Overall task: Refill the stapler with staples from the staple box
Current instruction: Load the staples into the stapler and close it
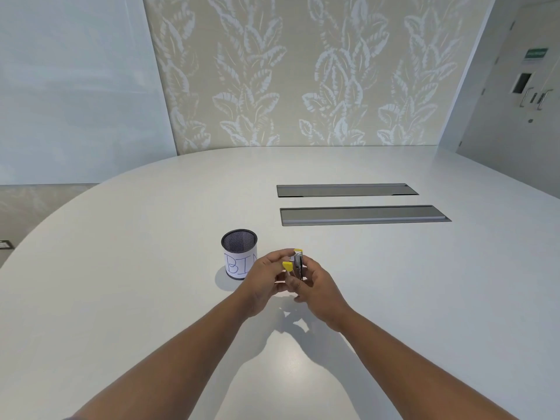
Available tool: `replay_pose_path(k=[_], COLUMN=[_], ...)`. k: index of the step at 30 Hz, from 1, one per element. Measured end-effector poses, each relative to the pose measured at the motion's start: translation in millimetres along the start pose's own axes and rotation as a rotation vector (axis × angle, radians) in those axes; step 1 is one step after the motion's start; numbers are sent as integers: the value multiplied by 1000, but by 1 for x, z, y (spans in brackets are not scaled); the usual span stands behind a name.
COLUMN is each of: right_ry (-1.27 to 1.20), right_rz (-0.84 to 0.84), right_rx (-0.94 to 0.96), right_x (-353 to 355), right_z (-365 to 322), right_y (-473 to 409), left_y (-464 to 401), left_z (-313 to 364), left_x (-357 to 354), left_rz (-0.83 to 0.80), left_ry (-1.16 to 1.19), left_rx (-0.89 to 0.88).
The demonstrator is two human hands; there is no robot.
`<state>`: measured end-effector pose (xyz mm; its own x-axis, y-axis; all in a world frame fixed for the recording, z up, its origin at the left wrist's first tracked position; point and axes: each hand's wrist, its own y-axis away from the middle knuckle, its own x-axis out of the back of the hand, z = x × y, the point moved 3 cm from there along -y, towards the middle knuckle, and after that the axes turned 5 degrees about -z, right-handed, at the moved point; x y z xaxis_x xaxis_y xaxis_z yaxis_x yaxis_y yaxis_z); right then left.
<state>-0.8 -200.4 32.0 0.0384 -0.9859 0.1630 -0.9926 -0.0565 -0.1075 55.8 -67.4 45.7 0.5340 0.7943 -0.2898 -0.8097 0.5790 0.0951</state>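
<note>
A small stapler (297, 263), yellow at its tips and bare metal along its body, stands nearly on end just above a white table (394, 298), held between both of a person's hands at the centre of the view. The left hand (266, 280) curls round the stapler's near side, fingers by a yellow part that juts toward nine o'clock; the right hand (315, 286) grips the metal body from three o'clock. The yellow part standing away from the metal suggests the stapler is hinged open, probably to bare the channel for a fresh strip, with one hand steadying while the other works the mechanism. No staple box can be seen; if it is there, the hands hide it. Whether staples lie in the channel is too small to tell. Just beside the left hand, at ten o'clock, stands a black mesh cup (239, 253) with a paper label lettered "BIN"; its inside looks dark, contents not discernible. Two grey hatches (363, 215) lie closed at one o'clock, well apart.
</note>
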Motion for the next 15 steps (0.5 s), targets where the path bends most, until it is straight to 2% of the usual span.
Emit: replay_pose_path(k=[4, 9, 15], right_ry=[255, 410, 650], right_rz=[56, 34, 4], right_rx=[52, 134, 125], right_x=[4, 3, 0], right_z=[11, 18, 24], right_y=[-1, 0, 5], left_y=[-3, -2, -4], left_z=[-1, -9, -20], left_x=[0, 4, 7], left_rz=[52, 118, 163], left_ry=[-68, -322, -504], left_rx=[-2, -46, -109])
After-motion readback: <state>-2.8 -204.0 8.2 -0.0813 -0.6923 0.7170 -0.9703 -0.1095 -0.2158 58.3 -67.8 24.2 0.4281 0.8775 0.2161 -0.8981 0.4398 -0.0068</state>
